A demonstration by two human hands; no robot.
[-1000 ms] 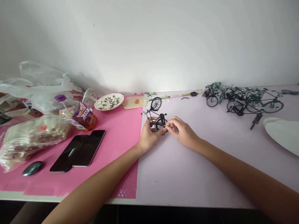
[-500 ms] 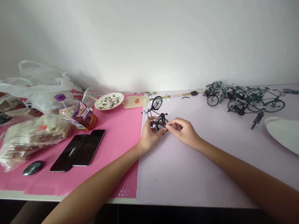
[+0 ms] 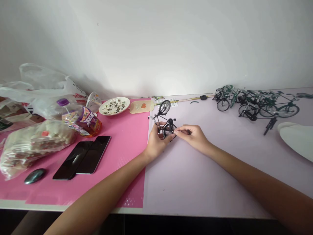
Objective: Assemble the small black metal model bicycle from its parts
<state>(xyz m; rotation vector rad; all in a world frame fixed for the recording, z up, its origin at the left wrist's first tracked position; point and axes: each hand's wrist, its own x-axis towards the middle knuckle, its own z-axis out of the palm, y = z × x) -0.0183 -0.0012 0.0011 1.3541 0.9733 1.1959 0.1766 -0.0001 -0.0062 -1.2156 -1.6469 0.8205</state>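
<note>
My left hand (image 3: 157,142) is closed around the lower part of a black model bicycle (image 3: 161,118). The bicycle is tilted, one spoked wheel raised toward the wall and the other between my fingers. My right hand (image 3: 192,136) is pinched, thumb and index fingertips touching that lower wheel near its hub. Whatever lies between those fingertips is too small to make out. Both hands are just above the pale lilac tabletop (image 3: 195,186), close to the edge of the pink mat (image 3: 122,130).
Several model bicycles (image 3: 259,104) crowd the back right beside a white plate (image 3: 298,140). A plate of small parts (image 3: 114,106), a patterned tray (image 3: 141,106) and a tape measure (image 3: 193,99) line the wall. Leftward are a bottle (image 3: 80,119), phones (image 3: 94,155), a mouse (image 3: 35,176) and bags (image 3: 36,143).
My right hand has shifted very slightly, its fingers still at the lower wheel. The left hand and the bicycle stay almost still.
</note>
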